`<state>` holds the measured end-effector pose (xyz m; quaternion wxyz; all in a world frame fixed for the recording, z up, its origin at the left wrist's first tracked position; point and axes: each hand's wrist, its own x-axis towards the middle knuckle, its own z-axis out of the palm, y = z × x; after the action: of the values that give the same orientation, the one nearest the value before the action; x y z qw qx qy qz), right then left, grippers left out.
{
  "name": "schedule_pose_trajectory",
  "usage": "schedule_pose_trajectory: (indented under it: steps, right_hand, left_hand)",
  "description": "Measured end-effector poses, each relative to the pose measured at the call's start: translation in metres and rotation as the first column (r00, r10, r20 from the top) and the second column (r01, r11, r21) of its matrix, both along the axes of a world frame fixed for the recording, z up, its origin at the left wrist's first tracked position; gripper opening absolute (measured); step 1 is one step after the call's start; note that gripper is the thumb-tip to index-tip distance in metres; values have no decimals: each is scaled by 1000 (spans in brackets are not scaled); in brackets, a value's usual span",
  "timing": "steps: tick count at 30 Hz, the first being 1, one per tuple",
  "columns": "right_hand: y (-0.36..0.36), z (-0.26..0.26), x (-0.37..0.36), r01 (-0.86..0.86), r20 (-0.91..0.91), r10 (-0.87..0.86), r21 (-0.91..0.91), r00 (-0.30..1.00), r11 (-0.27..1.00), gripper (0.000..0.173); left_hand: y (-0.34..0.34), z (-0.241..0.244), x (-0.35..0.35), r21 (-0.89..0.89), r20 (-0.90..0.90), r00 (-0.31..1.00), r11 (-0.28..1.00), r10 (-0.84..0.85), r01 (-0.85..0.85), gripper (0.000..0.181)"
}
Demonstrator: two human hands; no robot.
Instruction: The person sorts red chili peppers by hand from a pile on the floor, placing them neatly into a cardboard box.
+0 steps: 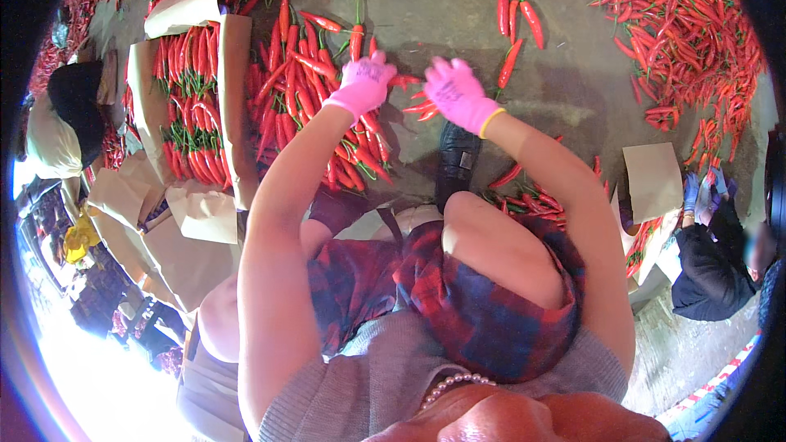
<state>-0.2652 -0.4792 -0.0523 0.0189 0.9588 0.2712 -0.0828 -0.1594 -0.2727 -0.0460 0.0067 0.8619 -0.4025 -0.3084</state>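
My left hand (364, 83), in a pink glove, is at the right edge of a spread of red chili peppers (295, 73) on the concrete floor. A red chili (405, 80) lies in the gap between the hands, its left end by my left fingers; whether they grip it is unclear. My right hand (455, 93), in a pink glove with a yellow cuff, is slightly blurred, with red chilies (424, 109) just beneath its left side. Its fingertips are curled, and the palm is hidden. Several loose chilies (533, 23) lie above and right of it.
An open paper-lined box (238, 116) at left holds rows of chilies. A large chili heap (681, 31) covers the floor at upper right. At far right a person (712, 270) in dark clothes and blue gloves handles chilies beside another box (654, 178). My knee (503, 245) is below my right hand.
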Motion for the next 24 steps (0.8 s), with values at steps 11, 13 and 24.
schedule_pose_trajectory:
  steps: [11, 13, 24]
  right_hand:
    - [-17, 5, -2, -3, -194, 1, -7, 981, 1000, 13]
    - [-20, 23, 4, 277, -463, -193, 120, 865, 953, 30]
    - [-161, 73, -77, 886, -807, -545, 404, 229, -226, 25]
  left_hand:
    - [9, -17, 118, -127, 143, 425, 443, 894, -888, 52]
    - [18, -20, 129, -91, 207, 473, 498, 856, -862, 50]
    - [-42, 50, -30, -482, -234, 971, 862, 47, -158, 38]
